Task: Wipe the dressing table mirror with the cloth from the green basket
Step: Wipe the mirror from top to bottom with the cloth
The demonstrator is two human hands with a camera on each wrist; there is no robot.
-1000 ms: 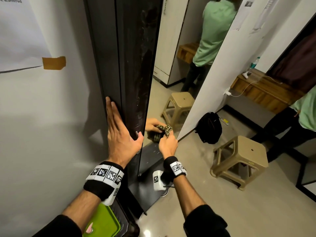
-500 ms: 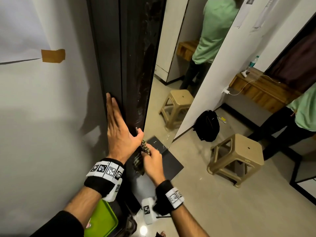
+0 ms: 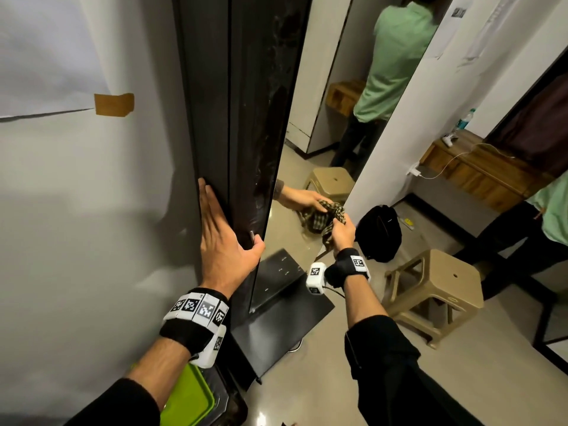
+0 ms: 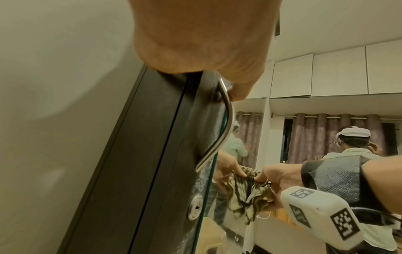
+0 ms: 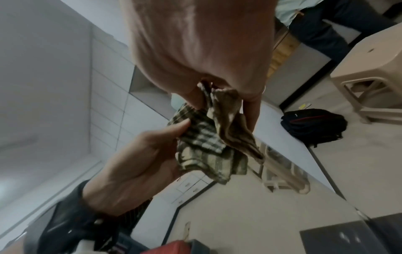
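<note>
Head view: right hand (image 3: 342, 233) grips cloth (image 3: 333, 215) against mirror (image 3: 319, 118); left hand (image 3: 222, 241) flat.

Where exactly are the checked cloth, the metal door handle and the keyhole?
checked cloth (image 3: 333, 218): head view, bunched part above the right hand.
metal door handle (image 4: 226, 127): left wrist view, mid-bar.
keyhole (image 4: 195, 207): left wrist view, lock face.

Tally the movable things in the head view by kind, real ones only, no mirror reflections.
Beige plastic stool: 1
Black backpack: 1
Checked olive cloth: 1
Green plastic basket: 1
Clear plastic water bottle: 1
Total: 5
</note>
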